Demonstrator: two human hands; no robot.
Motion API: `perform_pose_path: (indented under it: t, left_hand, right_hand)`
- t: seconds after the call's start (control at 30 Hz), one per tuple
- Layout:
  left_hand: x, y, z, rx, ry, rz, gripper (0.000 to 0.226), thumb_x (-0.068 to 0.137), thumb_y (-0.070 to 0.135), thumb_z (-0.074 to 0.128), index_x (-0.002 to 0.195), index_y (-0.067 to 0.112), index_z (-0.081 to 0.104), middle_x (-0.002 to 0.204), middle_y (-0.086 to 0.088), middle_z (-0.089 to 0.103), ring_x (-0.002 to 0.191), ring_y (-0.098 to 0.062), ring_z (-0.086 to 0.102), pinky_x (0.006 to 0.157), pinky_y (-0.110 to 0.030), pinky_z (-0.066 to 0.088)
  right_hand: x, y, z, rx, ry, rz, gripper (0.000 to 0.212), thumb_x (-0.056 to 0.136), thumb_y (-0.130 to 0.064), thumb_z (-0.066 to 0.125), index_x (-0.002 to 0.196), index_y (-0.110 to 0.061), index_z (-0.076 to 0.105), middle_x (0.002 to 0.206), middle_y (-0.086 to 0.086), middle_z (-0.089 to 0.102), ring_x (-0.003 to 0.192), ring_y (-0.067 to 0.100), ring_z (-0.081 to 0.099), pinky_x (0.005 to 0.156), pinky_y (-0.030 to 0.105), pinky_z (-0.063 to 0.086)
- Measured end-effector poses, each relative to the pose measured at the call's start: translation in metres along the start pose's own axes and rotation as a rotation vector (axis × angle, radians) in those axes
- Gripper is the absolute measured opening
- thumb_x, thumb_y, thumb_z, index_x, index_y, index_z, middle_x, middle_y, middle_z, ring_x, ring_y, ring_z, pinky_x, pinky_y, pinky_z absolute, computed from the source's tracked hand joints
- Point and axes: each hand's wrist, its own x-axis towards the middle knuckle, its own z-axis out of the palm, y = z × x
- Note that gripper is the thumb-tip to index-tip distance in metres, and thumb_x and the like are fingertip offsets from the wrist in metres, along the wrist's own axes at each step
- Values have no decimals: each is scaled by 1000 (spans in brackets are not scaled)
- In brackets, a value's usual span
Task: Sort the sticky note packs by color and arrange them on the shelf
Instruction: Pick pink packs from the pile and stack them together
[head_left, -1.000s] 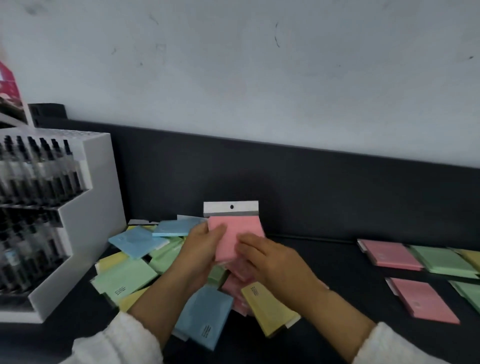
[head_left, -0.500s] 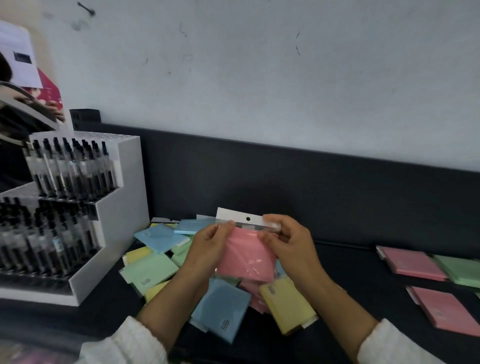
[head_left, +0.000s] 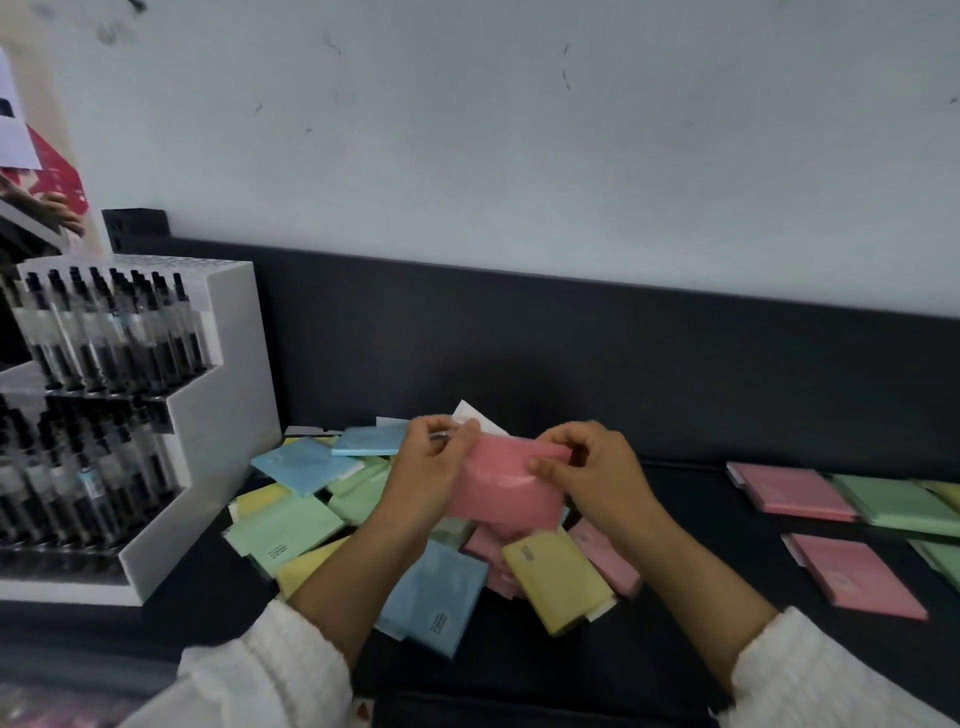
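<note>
The flat pink sticky note pack in its clear wrapper (head_left: 506, 486) is off the dark shelf surface (head_left: 675, 613), held between both my hands just above the loose heap of blue, green, yellow and pink packs (head_left: 436, 592). It is tipped back toward the wall. Its white hang-tab end (head_left: 475, 415) pokes up behind my left fingers, so I judge that its long axis runs away from me and its broad face is turned up at me.

My left hand (head_left: 431, 467) pinches the far-left edge near the tab, with thumb and fingers (head_left: 457, 431) curled onto the wrapper. My right hand (head_left: 597, 478) pinches the right edge, its fingertips (head_left: 550, 465) closed on the pink face. Neither hand holds anything else.

The laid-out packs are all to my right. One pink pack (head_left: 795, 491) sits near the back with a green pack (head_left: 904, 504) beside it, and another pink one (head_left: 857, 577) lies in front, well apart from the heap. My right hand is nearer to them, so it would probably carry this pack over once the left lets go.

To my left stands a white stepped rack of dark-capped pens (head_left: 208, 415), just beside the heap.
</note>
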Motion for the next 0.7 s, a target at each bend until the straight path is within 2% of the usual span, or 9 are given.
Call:
perform_pose_path:
  t: [0.07,0.13,0.2,0.27,0.3,0.37,0.47,0.6,0.7]
  left_hand:
    - [2,0,3,-6,-27,14,30,91,33,54,118,31,44,96,2,57,88,-14,57,81,-35,52]
    - [1,3,7,17,-67,67,30,93,23,51,121,33,44,88,-1,57,83,-15,58,83,-37,51]
    - [3,5,11,92,-90,130,26,94,14,47,115,27,53,89,-4,60,81,-15,57,79,-33,50]
    - [5,6,15,202,-128,196,23,94,12,46,103,22,64,99,0,61,88,-13,58,75,-22,47]
    - [6,6,16,273,-144,226,22,94,14,48,101,22,67,104,2,58,93,-11,56,78,-19,44]
    - [8,3,18,401,-171,258,18,92,24,53,106,26,66,113,3,47,103,-8,49,89,-21,39]
    - [7,-2,25,454,-223,272,28,88,31,59,115,24,60,124,4,38,113,-6,40,96,-21,31]
    - [1,-8,43,594,-166,373,52,86,31,62,133,19,43,134,-1,37,126,-16,36,102,-23,28]
    - [-9,-14,68,809,-307,409,55,87,41,57,135,18,42,135,-3,45,126,-19,39,104,-31,32]
  right_hand:
    - [2,3,-8,-100,50,-12,13,79,-15,71,78,-26,64,102,-3,50,88,7,52,79,24,49]
    - [3,6,-15,-124,69,-20,13,79,-14,72,79,-26,65,109,-6,45,94,5,48,87,26,46]
    - [2,8,-22,-116,77,-28,13,79,-13,72,80,-24,66,112,-10,44,98,3,47,87,26,46]
    - [2,9,-30,-112,80,-38,12,80,-12,71,80,-23,66,100,-10,56,89,5,54,77,25,49]
    - [2,10,-33,-101,84,-33,12,80,-12,71,79,-23,66,91,-7,61,84,9,58,72,26,51]
    - [1,10,-41,-60,102,-13,13,79,-13,72,77,-25,67,82,-4,66,78,12,62,67,29,52]
    - [-1,15,-51,19,161,9,14,79,-13,72,78,-26,66,84,-3,68,76,10,62,63,26,47]
    - [-6,22,-70,48,331,45,15,81,-11,70,79,-25,63,86,-4,67,76,9,60,64,22,45]
    - [-11,28,-87,46,474,76,12,81,-13,69,81,-23,63,85,-7,63,76,6,56,63,21,43]
